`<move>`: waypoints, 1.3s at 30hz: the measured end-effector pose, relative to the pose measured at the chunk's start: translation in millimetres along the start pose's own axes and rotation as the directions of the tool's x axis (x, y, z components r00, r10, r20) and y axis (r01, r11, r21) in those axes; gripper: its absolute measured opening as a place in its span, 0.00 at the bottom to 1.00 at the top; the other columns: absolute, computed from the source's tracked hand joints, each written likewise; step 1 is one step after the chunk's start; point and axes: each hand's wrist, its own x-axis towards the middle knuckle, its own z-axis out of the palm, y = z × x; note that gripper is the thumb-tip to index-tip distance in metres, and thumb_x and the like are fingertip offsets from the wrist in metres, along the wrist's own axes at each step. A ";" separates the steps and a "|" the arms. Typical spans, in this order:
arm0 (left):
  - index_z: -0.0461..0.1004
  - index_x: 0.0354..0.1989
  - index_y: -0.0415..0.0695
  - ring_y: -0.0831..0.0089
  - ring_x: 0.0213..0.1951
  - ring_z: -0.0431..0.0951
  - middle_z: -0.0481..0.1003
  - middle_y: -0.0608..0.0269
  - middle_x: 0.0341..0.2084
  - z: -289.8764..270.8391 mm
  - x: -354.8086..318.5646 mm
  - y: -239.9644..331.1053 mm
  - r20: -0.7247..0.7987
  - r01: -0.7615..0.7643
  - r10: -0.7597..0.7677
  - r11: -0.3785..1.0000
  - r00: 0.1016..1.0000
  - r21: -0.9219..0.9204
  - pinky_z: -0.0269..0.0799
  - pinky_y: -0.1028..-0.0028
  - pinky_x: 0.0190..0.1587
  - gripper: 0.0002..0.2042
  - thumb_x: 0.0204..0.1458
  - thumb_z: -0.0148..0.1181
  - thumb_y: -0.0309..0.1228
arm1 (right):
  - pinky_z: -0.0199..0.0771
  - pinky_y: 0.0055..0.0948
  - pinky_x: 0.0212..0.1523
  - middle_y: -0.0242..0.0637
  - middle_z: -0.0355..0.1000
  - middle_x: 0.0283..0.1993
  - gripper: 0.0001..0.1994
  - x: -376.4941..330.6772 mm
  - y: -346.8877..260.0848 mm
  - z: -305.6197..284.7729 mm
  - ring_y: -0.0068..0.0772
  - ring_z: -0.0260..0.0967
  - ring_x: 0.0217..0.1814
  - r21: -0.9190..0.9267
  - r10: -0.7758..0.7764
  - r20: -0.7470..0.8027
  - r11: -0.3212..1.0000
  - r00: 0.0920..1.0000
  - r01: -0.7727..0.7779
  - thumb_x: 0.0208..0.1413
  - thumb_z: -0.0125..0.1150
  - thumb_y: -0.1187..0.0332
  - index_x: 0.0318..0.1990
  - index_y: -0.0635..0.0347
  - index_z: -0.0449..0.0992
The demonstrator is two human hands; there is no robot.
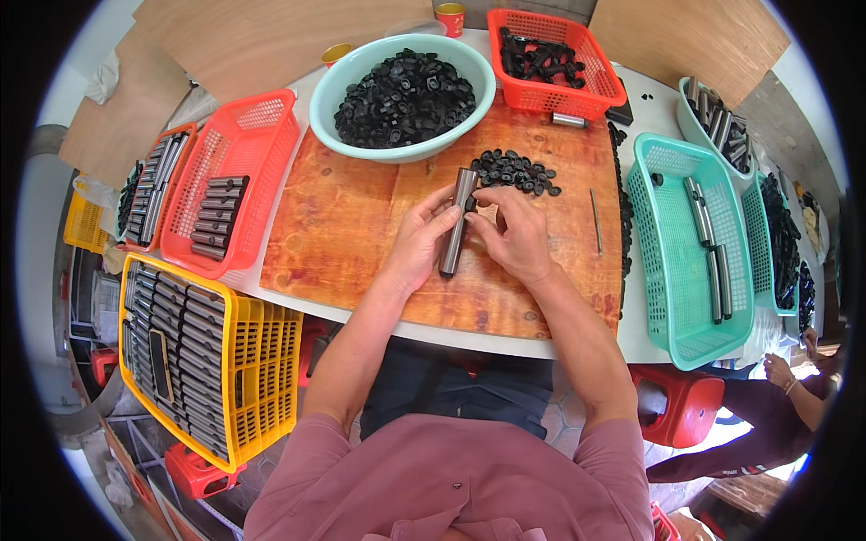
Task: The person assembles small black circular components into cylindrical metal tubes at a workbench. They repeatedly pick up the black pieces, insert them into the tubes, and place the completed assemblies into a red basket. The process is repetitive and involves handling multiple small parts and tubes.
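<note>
Over the wooden board (343, 243), my left hand (420, 236) is wrapped round a grey metal tube (465, 187) with a black lower end, tilted slightly. My right hand (521, 239) is closed at the tube's side, pinching a small black piece (471, 206) against it with thumb and fingers. Just beyond my right hand lies a pile of small black caps (519, 171). Further back stands a pale green basin (329, 135) full of similar small black parts.
A red basket (280, 135) with several tubes stands left, and a yellow crate (236, 388) of tubes lower left. At the back is a red basket (591, 101) of black parts. A green basket (648, 270) holds tubes at right. A thin rod (596, 222) lies on the board. Another person (798, 397) sits lower right.
</note>
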 end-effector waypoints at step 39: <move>0.71 0.62 0.35 0.74 0.28 0.81 0.79 0.57 0.28 -10.1 1.6 12.6 0.123 0.237 -0.254 0.961 0.959 0.142 0.77 0.75 0.33 0.19 0.73 0.46 0.36 | 0.79 0.37 0.45 0.39 0.79 0.43 0.16 10.9 1.3 -16.8 0.44 0.79 0.44 -0.031 -0.176 0.109 0.983 0.978 0.180 0.48 0.68 0.81 0.46 0.58 0.82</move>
